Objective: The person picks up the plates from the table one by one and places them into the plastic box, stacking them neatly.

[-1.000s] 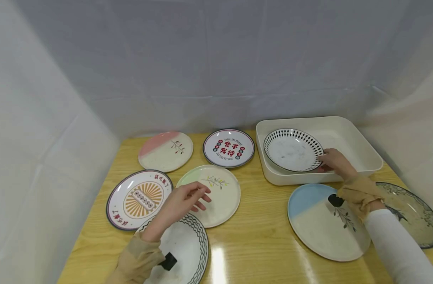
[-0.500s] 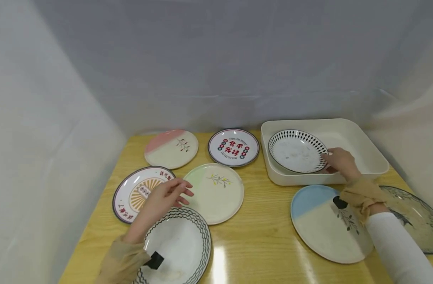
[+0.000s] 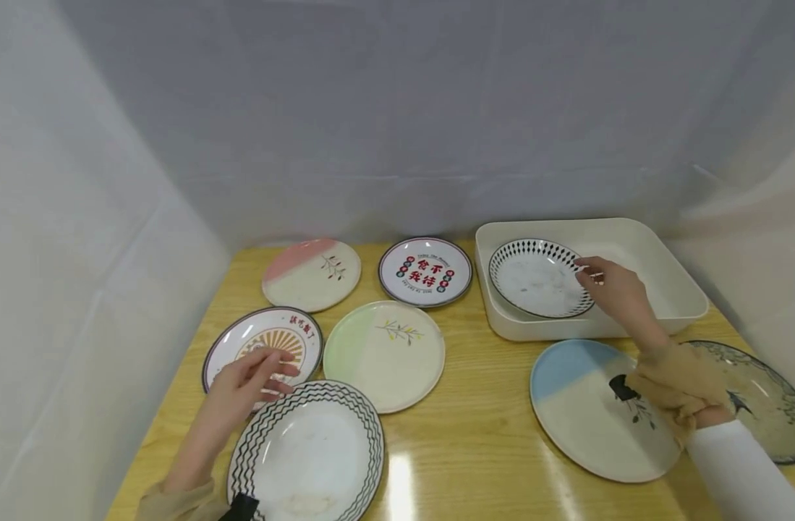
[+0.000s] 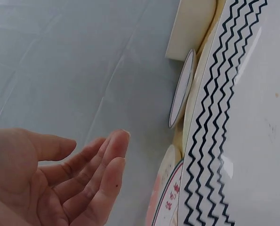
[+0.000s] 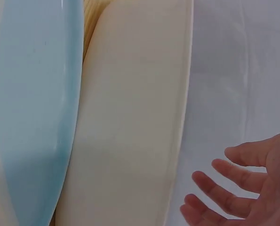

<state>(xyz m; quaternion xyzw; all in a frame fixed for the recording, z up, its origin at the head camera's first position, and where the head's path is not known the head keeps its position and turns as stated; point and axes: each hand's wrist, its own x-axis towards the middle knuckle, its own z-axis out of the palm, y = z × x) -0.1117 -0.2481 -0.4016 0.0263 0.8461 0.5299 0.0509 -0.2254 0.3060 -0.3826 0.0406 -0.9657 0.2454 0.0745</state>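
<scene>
In the head view, a white plate with a black diamond rim (image 3: 542, 278) sits inside the cream rectangular bin (image 3: 670, 300). My right hand (image 3: 617, 289) hovers at that plate's right edge, fingertips overlapping the rim. The right wrist view shows the right hand (image 5: 243, 183) with fingers spread and nothing between them. My left hand (image 3: 247, 387) hangs loosely curled and holds nothing, above the orange-sunburst plate (image 3: 283, 340) and near the white plate with black zigzag lines (image 3: 319, 456). That zigzag plate (image 4: 257, 117) fills the right of the left wrist view.
A pink-and-cream plate (image 3: 312, 278) and a red-lettered plate (image 3: 424, 271) lie along the back. The green-and-cream plate (image 3: 384, 362) is at centre. A blue-and-cream plate (image 3: 586, 427) lies before the bin, partly beside an oval patterned dish (image 3: 762, 405) under the right sleeve.
My right hand has let go of the diamond-rim plate and lifted slightly; the plate stays in the bin. My left hand has drawn back to the left and towards me.
</scene>
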